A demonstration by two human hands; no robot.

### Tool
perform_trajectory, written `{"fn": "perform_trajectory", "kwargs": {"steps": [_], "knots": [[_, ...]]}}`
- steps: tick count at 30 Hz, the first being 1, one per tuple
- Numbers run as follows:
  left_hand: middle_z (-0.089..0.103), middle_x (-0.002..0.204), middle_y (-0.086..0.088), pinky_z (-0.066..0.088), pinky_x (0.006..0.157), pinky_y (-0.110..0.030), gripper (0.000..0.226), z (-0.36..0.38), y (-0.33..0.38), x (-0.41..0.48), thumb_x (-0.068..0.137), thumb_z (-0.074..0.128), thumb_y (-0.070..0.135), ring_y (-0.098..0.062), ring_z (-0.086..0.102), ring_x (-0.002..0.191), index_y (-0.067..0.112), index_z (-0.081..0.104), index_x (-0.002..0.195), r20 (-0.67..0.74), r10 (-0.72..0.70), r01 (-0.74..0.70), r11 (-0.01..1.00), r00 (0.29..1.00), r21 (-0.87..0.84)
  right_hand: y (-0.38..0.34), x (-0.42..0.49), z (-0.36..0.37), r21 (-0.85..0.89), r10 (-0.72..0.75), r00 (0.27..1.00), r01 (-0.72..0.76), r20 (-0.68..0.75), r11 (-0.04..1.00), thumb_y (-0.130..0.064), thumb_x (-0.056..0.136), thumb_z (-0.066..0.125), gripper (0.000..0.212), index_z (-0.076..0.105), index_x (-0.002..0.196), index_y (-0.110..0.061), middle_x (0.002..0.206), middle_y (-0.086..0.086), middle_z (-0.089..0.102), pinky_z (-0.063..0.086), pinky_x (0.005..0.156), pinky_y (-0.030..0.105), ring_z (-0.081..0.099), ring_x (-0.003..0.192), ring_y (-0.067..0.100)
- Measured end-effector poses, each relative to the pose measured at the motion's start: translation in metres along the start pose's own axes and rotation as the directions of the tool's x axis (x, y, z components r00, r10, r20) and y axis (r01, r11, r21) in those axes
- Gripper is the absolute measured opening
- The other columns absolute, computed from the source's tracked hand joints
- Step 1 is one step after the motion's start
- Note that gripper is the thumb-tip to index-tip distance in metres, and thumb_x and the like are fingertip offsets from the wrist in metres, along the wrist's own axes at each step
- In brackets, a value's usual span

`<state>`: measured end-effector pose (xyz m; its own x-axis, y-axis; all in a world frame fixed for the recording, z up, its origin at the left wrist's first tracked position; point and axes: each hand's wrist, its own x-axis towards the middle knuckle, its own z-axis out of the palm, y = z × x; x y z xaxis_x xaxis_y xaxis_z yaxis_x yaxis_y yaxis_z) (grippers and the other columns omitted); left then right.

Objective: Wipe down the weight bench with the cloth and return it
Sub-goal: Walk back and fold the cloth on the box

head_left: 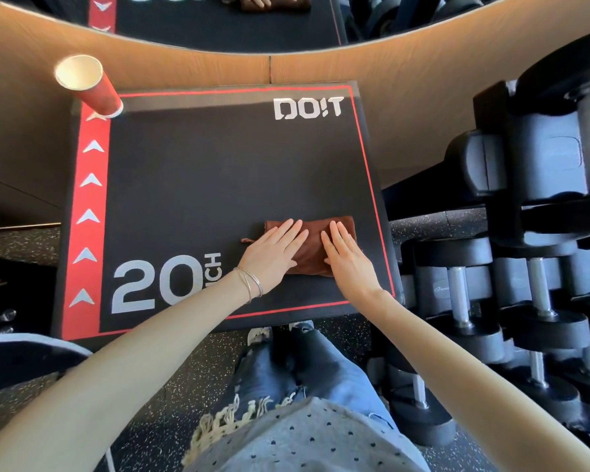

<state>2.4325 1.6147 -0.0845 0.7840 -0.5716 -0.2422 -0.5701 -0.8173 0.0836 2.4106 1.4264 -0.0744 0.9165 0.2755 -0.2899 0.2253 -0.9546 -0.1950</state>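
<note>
Both hands lie flat, palms down, on a folded brown cloth [315,250]. The left hand [274,251] covers the cloth's left part. Its fingers are straight and close together, and they point away from the body and a little to the right. The right hand [346,258] covers the cloth's right part, with fingers straight and angled slightly to the left, so the two sets of fingertips draw near each other over the middle of the cloth. Neither hand curls round the fabric; both press it with open palms. The arms reach forward nearly straight from the lower corners of the view, and thin metal bangles [251,284] circle the left wrist.

The cloth rests on the top of a black plyo box [218,185] with a red border, marked "DO!T" and "20 INCH". It sits near the box's near-right corner. A small corner of the fabric pokes out just left of the left hand.

Far beyond the left hand, on the box's far-left corner, stands a red paper cup [91,88]. To the right of the right hand is a rack of black dumbbells [539,155]. Past the box rises a wood-panelled wall [389,107], and above it a mirror [218,25]. Below the arms are jeans [307,366] and a speckled rubber floor [191,369].
</note>
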Motion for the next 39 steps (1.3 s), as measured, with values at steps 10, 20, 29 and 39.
{"fn": "perform_trajectory", "kwargs": {"steps": [10, 20, 29, 39], "knots": [[0.039, 0.146, -0.007, 0.043, 0.099, -0.035, 0.055, -0.014, 0.012, -0.034, 0.089, 0.059, 0.018, -0.02, 0.035, 0.136, 0.016, 0.042, 0.14, -0.018, -0.043, 0.037, 0.968, 0.999, -0.247, -0.002, -0.026, -0.005, -0.018, -0.023, 0.996, 0.025, 0.083, 1.0, -0.017, 0.097, 0.048, 0.042, 0.042, 0.138, -0.016, 0.151, -0.001, 0.031, 0.044, 0.099, 0.032, 0.022, 0.142, 0.011], [0.064, 0.114, -0.006, 0.056, 0.068, -0.034, 0.042, -0.018, 0.019, -0.026, 0.076, 0.069, 0.006, -0.024, 0.058, 0.112, 0.01, 0.065, 0.117, -0.167, -0.16, 0.099, 0.941, 0.973, -0.323, -0.001, -0.01, -0.011, 0.01, 0.041, 0.999, -0.041, 0.018, 0.999, -0.01, 0.094, 0.043, 0.036, 0.054, 0.128, -0.016, 0.142, -0.002, 0.046, 0.047, 0.093, 0.034, 0.033, 0.136, 0.009], [0.042, 0.144, -0.003, 0.039, 0.106, -0.035, 0.046, -0.031, -0.015, 0.071, 0.097, 0.043, 0.01, -0.018, 0.033, 0.137, 0.015, 0.038, 0.142, -0.118, -0.296, 0.249, 0.918, 0.948, -0.308, 0.033, 0.086, -0.048, -0.066, 0.033, 0.999, -0.035, -0.024, 0.997, -0.003, 0.095, 0.043, 0.039, 0.048, 0.133, -0.009, 0.144, 0.006, 0.042, 0.038, 0.103, 0.036, 0.028, 0.14, 0.017], [0.049, 0.137, -0.007, 0.043, 0.097, -0.044, 0.043, -0.061, -0.068, 0.173, 0.097, 0.038, 0.004, -0.026, 0.043, 0.13, 0.014, 0.041, 0.138, -0.12, -0.38, 0.347, 0.91, 0.917, -0.225, 0.066, 0.194, -0.084, -0.158, 0.045, 0.996, -0.057, -0.073, 0.986, 0.0, 0.093, 0.045, 0.035, 0.05, 0.127, -0.008, 0.132, 0.009, 0.049, 0.045, 0.094, 0.043, 0.04, 0.13, 0.026]]}}
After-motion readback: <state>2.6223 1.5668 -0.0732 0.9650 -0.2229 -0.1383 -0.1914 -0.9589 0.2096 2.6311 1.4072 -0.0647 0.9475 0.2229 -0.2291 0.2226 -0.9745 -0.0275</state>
